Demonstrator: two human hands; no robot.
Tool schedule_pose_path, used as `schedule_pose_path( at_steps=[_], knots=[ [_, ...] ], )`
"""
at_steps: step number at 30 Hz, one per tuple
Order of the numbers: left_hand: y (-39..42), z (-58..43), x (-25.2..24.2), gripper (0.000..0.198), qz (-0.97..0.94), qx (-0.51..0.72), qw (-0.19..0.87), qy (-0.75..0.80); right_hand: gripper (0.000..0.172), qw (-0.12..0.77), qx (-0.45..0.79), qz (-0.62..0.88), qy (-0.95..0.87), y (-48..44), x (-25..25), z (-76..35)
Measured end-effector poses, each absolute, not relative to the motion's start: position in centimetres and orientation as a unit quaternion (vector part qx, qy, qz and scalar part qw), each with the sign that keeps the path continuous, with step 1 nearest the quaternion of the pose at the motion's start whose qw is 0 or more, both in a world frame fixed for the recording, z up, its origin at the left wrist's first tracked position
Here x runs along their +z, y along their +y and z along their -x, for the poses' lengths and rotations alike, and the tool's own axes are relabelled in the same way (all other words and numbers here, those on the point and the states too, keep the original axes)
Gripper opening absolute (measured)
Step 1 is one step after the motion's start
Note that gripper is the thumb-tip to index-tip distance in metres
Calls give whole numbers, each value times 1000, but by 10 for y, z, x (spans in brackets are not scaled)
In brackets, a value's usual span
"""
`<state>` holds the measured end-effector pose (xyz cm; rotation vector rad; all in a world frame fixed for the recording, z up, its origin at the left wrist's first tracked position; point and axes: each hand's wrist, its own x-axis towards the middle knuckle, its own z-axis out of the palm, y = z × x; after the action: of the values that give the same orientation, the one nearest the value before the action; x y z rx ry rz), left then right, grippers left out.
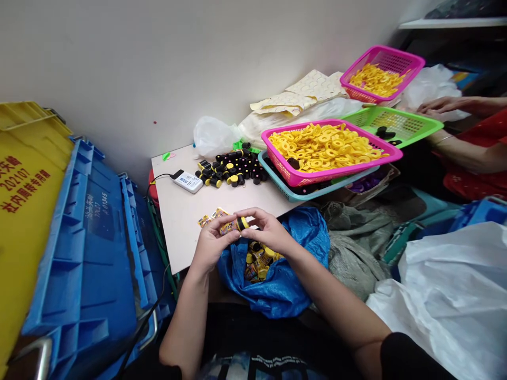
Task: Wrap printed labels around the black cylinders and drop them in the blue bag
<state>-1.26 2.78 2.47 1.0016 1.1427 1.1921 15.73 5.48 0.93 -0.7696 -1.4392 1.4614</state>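
Note:
Between my two hands is a small labelled cylinder with a yellow-and-black end, lying nearly sideways. My left hand is closed around its printed side, while the fingers and thumb of my right hand pinch the yellow-and-black end. Just behind my left fingers, printed label stickers lie on the white table. Below my hands a blue woven sack stands open, with several similar labelled cylinders inside. My right forearm passes over the sack.
Loose black and yellow cylinders are heaped behind a white power bank. A pink basket of yellow rings rests on a blue tray. Blue crates stand left. At right, another person's hands are near a green basket.

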Motion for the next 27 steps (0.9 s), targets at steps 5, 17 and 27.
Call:
schedule_pose_path(
  at_steps=[5,17,27],
  knots=[
    [25,3,19,39,-399,520,610,446,48,461,699,260,-480,48,-2,-144],
    [22,-3,8,44,-322,517,699,375,54,467,706,273,-457,51,-6,-142],
    [31,15,-17,47,-678,347,417,496,42,467,529,444,-551,109,-12,-184]
  ],
)
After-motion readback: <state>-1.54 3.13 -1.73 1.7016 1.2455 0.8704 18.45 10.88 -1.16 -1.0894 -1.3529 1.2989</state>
